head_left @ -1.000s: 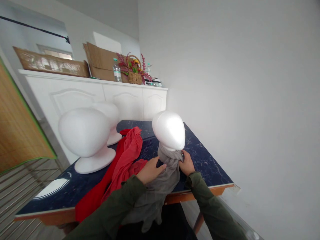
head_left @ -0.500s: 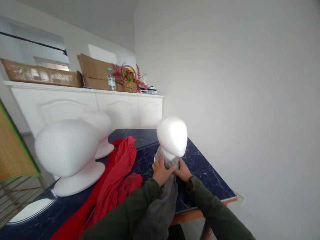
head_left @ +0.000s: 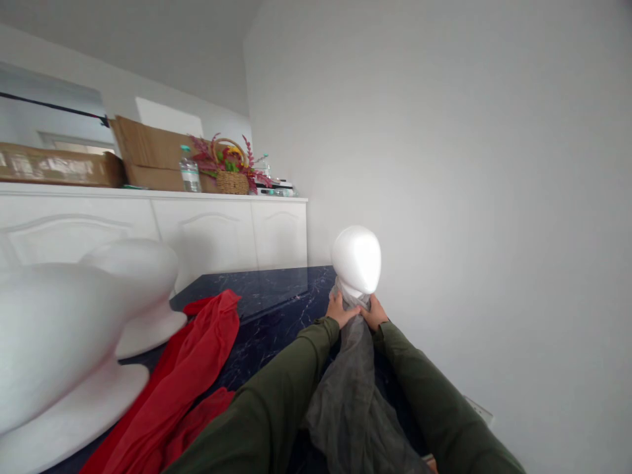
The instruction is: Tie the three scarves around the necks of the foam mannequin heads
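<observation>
A glossy white mannequin head stands upright on the dark blue marbled table. Around its neck is wrapped a sheer grey scarf, whose long end falls toward me between my sleeves. My left hand is closed on the scarf at the left of the neck, thumb pointing inward. On the other side my right hand grips the same cloth, its thumb near the left one just under the chin. The fingers behind the neck are partly hidden.
Two more white mannequin heads stand at the left. A red scarf lies beside them on the table. Behind, a white cabinet carries cardboard boxes, a water bottle and a flower basket. A bare wall rises at the right.
My view has shifted, and the mannequin head with both hands now appears farther off and more to the right. My arms are stretched out more; the grey scarf's hanging end is spread wider.
</observation>
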Demonstrator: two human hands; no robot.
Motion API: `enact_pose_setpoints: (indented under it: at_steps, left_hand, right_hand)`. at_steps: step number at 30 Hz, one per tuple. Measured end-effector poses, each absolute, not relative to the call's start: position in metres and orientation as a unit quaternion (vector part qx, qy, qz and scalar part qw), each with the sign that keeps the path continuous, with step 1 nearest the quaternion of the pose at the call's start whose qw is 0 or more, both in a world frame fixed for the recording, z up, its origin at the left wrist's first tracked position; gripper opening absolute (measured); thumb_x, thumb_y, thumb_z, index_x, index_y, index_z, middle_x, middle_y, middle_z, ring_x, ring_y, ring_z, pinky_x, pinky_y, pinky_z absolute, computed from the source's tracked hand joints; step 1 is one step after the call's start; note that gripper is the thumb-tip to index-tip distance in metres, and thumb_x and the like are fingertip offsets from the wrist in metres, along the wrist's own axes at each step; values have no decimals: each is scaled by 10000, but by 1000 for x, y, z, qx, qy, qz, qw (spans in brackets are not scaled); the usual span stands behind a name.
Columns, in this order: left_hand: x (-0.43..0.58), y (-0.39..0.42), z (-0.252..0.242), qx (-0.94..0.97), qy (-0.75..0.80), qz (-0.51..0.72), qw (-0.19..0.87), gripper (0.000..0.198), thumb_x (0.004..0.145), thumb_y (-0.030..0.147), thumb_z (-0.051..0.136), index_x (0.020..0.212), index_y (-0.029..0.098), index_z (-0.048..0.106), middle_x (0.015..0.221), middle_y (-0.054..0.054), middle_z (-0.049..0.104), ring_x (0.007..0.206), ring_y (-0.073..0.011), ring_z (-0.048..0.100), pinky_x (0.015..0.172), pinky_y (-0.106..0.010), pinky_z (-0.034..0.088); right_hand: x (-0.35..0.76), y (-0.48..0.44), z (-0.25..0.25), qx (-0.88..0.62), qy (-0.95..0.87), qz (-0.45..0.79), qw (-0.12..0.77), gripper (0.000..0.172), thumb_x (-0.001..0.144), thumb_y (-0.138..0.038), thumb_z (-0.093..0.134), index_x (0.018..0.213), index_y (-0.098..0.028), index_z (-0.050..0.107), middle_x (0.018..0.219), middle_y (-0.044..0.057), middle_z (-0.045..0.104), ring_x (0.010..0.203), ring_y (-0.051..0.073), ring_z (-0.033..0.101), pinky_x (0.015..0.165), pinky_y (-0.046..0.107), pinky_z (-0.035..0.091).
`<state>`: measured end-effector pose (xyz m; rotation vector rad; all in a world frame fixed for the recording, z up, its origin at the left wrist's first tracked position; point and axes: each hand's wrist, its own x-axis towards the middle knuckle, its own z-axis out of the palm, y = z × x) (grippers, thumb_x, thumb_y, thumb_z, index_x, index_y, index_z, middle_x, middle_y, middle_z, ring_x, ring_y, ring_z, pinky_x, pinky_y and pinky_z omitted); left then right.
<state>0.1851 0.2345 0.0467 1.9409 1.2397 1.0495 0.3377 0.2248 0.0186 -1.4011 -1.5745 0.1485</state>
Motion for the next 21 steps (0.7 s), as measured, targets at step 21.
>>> enact_pose_setpoints:
  at_steps: [21]
  left_hand:
    - [174, 296, -11, 621, 485, 528, 316, 403, 769, 159, 362, 1128, 127, 542, 1188, -96, 552, 1148, -197, 464, 1002, -329, 335]
  right_hand:
    - [261, 128, 20, -365, -881, 54, 296, 334, 753, -439, 534, 951, -179, 599, 1038, 88, 580, 963, 214, 526, 883, 366, 387]
